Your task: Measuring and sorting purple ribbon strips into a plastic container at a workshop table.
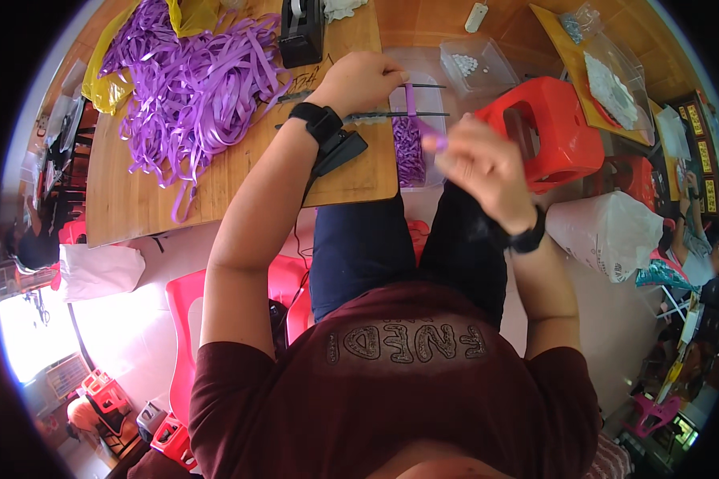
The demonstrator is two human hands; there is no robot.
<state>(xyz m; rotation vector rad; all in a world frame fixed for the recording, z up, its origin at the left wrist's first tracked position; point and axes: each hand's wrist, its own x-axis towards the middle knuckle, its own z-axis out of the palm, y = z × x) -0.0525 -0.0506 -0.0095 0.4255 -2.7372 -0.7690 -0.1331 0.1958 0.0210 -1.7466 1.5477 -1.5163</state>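
Step in hand, apparently: looping purple ribbon (pixel 411 100) around two rods (pixel 432 114) projecting past the right edge of the tabletop (pixel 367 185). Left hand (pixel 362 80) pinches it at the far rod; blurred right hand (pixel 486 164) seemingly grips the free length; next move calls for even tension

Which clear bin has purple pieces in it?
The long bin under the dark rods contains purple pieces; the wider bin beyond the red stool holds white bits.

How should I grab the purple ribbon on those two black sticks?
Probably pinch the purple ribbon by its flat tail, coming from the right: it crosses the two black sticks and its tail slants off toward the right hand.
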